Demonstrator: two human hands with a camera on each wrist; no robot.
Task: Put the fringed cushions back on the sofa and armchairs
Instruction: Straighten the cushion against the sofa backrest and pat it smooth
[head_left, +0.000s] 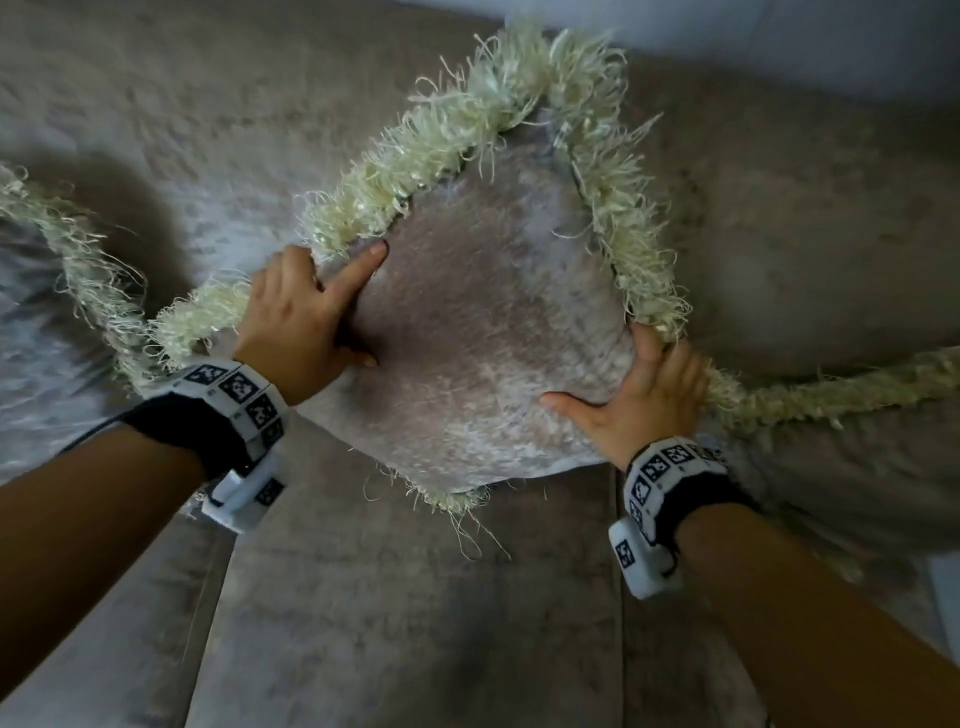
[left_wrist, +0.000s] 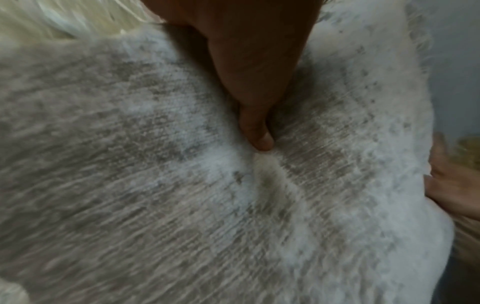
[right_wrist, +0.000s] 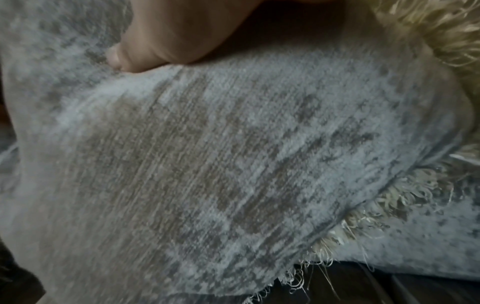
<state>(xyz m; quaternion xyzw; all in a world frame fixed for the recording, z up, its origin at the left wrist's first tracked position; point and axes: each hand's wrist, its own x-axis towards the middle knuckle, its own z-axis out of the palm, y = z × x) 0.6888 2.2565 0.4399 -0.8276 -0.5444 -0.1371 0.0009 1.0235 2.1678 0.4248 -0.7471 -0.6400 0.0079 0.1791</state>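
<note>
A grey-and-beige mottled cushion (head_left: 483, 338) with a cream fringe stands on one corner against the sofa back (head_left: 208, 104), its lower corner on the seat. My left hand (head_left: 311, 312) grips its left corner, with the index finger lying on the face and the thumb (left_wrist: 257, 133) pressed into the fabric (left_wrist: 130, 185). On the other side my right hand (head_left: 631, 400) holds the right corner. Its thumb (right_wrist: 145, 55) is spread on the cushion face (right_wrist: 207, 164) and its fingers curl round the fringed edge.
A second fringed cushion (head_left: 47, 322) lies at the left against the sofa back, and a third (head_left: 857, 467) lies at the right. The beige seat cushions (head_left: 415, 623) stretch below my hands, with seams between them.
</note>
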